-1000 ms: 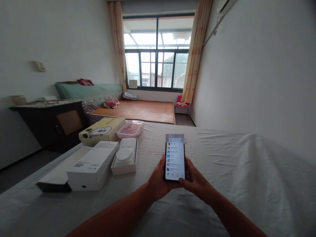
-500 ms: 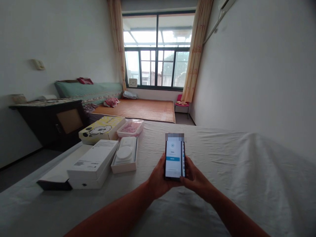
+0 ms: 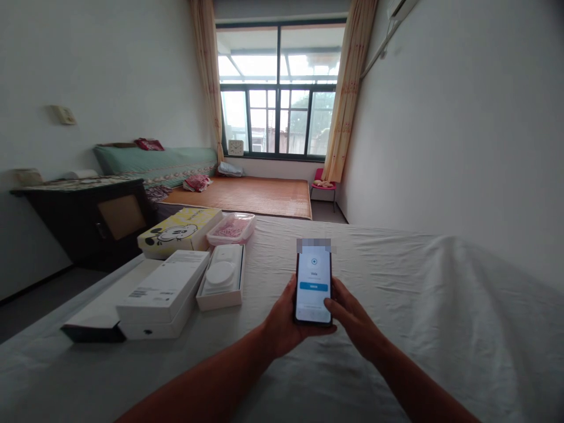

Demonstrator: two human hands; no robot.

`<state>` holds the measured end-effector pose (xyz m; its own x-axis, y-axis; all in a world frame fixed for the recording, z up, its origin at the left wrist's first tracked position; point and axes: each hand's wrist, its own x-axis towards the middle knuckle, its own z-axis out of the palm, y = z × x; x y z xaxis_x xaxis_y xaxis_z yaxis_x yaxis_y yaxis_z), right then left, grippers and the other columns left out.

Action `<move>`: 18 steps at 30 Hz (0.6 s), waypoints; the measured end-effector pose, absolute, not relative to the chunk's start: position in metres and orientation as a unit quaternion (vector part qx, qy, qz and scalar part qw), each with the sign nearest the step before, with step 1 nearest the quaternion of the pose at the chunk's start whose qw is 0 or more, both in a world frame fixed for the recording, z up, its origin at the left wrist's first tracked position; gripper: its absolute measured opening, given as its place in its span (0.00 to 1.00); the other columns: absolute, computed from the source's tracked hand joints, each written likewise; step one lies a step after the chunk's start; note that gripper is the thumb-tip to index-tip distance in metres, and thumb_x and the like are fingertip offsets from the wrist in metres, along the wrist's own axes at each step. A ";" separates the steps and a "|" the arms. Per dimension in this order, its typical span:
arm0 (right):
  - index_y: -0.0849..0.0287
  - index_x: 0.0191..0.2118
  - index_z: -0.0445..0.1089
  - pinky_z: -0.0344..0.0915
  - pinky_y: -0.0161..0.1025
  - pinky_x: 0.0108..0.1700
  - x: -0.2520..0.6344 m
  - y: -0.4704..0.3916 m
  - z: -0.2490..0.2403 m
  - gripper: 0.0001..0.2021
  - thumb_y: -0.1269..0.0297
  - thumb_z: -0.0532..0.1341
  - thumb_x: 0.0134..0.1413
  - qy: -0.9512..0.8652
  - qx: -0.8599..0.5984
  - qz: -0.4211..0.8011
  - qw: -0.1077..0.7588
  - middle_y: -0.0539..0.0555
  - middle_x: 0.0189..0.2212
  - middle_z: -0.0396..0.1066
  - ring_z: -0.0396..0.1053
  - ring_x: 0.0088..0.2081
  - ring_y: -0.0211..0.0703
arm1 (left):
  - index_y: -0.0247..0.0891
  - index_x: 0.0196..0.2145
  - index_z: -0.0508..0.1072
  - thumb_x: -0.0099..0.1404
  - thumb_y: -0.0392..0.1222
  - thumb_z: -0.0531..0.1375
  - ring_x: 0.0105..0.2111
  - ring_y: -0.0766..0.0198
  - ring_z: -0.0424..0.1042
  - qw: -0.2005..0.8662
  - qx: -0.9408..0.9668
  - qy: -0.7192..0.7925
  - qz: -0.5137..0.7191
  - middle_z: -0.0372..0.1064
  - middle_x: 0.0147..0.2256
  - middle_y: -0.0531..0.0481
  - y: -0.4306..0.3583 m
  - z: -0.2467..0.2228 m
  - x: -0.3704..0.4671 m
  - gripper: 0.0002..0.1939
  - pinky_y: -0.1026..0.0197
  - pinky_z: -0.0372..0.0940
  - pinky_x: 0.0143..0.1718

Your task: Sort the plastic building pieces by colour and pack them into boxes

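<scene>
A smartphone point(image 3: 314, 296) with a lit screen is held upright above the white sheet. Its screen shows a round icon, the word "Vela" and a blue button; its top edge is blurred out. My left hand point(image 3: 284, 320) wraps the phone's left side and lower back, with part of its fingers hidden behind it. My right hand point(image 3: 355, 317) grips the right side, its thumb resting on the lower right of the screen and its other fingers partly hidden behind the phone.
Left on the white sheet point(image 3: 396, 276) stand a white box point(image 3: 163, 288), an open box point(image 3: 220, 302) with a round white item, a yellow cartoon box point(image 3: 180, 229) and a pink-filled clear container point(image 3: 231, 228). Beyond are a bed point(image 3: 255, 197), a dark cabinet point(image 3: 83, 217) and a pink chair point(image 3: 323, 185).
The phone's screen has changed: the page that sat partly slid left, with another view along its right edge, now fills the screen. My right thumb has moved up slightly onto the screen.
</scene>
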<state>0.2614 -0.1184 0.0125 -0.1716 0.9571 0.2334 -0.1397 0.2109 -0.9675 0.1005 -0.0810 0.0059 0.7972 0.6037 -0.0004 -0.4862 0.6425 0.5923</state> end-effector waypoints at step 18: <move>0.57 0.51 0.61 0.67 0.50 0.47 0.256 -0.120 0.013 0.23 0.54 0.61 0.52 -0.525 -0.415 0.490 0.558 0.58 0.46 0.70 0.69 0.45 0.51 | 0.37 0.55 0.64 0.65 0.61 0.44 0.50 0.46 0.65 0.896 0.323 0.129 0.276 0.66 0.52 0.38 -0.087 0.005 0.103 0.32 0.39 0.55 0.51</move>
